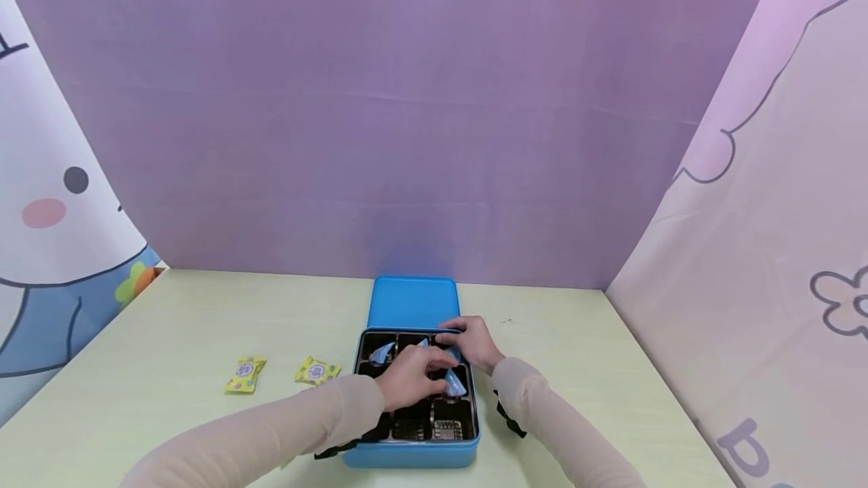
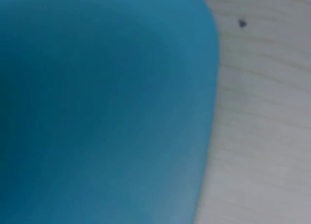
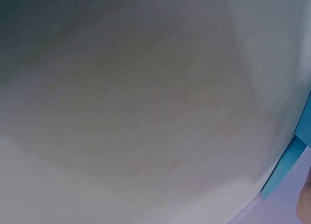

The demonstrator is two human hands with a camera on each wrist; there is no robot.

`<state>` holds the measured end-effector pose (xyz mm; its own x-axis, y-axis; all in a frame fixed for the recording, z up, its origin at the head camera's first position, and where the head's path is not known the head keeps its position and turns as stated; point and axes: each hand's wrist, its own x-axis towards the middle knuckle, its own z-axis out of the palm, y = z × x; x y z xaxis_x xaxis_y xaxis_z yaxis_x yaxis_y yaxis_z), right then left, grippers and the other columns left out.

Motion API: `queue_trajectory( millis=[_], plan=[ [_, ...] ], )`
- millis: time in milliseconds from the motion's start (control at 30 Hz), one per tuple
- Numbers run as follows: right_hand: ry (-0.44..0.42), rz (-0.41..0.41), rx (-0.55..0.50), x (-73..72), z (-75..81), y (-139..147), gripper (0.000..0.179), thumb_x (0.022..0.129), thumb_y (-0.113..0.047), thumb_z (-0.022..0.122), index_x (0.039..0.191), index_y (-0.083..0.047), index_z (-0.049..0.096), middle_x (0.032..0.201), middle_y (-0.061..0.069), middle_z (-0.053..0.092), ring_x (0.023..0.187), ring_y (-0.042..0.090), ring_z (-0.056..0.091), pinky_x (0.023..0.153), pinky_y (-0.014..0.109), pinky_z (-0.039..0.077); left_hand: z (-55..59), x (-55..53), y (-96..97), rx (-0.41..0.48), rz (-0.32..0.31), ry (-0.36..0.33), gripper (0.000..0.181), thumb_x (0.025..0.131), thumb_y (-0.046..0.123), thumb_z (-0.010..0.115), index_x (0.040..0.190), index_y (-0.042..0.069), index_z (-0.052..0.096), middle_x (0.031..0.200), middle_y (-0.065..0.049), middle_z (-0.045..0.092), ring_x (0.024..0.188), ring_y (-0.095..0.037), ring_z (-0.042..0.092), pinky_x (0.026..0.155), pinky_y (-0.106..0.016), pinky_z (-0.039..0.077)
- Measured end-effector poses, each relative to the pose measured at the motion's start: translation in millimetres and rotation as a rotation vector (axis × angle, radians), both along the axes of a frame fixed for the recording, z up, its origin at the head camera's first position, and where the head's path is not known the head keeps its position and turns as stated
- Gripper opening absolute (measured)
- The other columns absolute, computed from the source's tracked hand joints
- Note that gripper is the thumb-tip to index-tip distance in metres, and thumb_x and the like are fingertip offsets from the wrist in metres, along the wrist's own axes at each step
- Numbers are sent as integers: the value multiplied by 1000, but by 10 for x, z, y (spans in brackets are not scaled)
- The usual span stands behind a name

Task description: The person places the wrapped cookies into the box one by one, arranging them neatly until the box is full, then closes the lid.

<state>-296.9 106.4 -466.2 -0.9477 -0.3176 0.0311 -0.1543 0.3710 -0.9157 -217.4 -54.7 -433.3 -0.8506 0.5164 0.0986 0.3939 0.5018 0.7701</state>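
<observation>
In the head view a blue box stands open, with a dark divided tray inside. My left hand reaches over it from the left, fingers bent. Its thumb and fingertips are at a blue packet in a right-hand compartment; whether they pinch it is unclear. My right hand is at the far right corner, fingers extended over the rim. Just below those fingers another blue packet partly shows. A blue packet sits in the far left compartment. The left wrist view shows the box's side wall close up.
Behind the box lies its blue lid, by the purple backdrop. Two yellow packets, one farther left and one nearer the box, lie on the pale table. Printed cloths hang at both sides.
</observation>
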Motion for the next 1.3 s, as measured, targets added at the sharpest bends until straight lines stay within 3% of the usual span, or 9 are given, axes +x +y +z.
queue_trajectory(
  millis=[267,633,967,1167,1300],
  plan=[
    [-15,1,6,13,21,4,18,84,-11,66,100,-7,71,102,9,67,86,18,65,74,32,55,-7,4,-17,99,16,-108,32,84,7,65,115,8,63,116,-5,63,109,-22,59,91,-31,49],
    [-5,10,5,12,40,17,17,85,-12,65,100,-7,71,103,9,67,88,19,65,76,33,55,18,-18,-18,94,-5,-123,29,84,12,66,113,10,64,113,-4,64,106,-20,60,90,-32,50],
    [34,12,27,29,20,17,16,87,-9,62,100,-6,70,102,11,67,83,16,63,71,29,54,329,1,-183,71,-28,-167,32,87,17,63,118,14,62,116,1,63,110,-19,58,90,-37,49],
    [19,12,29,13,13,10,16,87,-11,62,101,-7,70,101,9,67,84,16,62,70,29,54,421,22,-280,76,2,-152,30,87,21,63,117,20,62,118,3,61,114,-20,55,94,-40,47],
    [-15,29,5,32,45,2,20,85,-13,64,103,-6,70,103,11,67,91,20,63,75,32,55,478,52,-377,63,5,-131,29,88,19,62,117,17,62,119,0,61,114,-22,55,96,-44,45]
  ],
)
